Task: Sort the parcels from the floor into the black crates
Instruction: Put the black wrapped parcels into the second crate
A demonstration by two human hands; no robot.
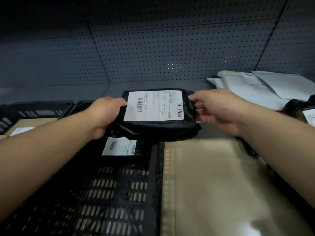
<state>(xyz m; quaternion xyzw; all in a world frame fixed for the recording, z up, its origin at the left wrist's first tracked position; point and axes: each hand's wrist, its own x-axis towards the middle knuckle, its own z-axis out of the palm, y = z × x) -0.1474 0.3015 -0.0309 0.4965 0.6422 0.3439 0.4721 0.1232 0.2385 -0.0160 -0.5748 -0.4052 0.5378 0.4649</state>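
Note:
A black plastic-wrapped parcel [158,128] with a white barcode label faces up at the centre, held in the air over the right rim of a black crate [119,193]. My left hand [104,114] grips its left edge, thumb on top. My right hand [216,109] pinches its right edge. Inside the crate, under the held parcel, lies another black parcel [119,149] with a white label.
A second black crate [34,111] stands at the far left with a labelled parcel [22,131] inside. White and grey parcels [252,86] pile at the right, beside a dark one [300,108]. A grey perforated wall rises behind. Beige floor [213,184] lies right of the crate.

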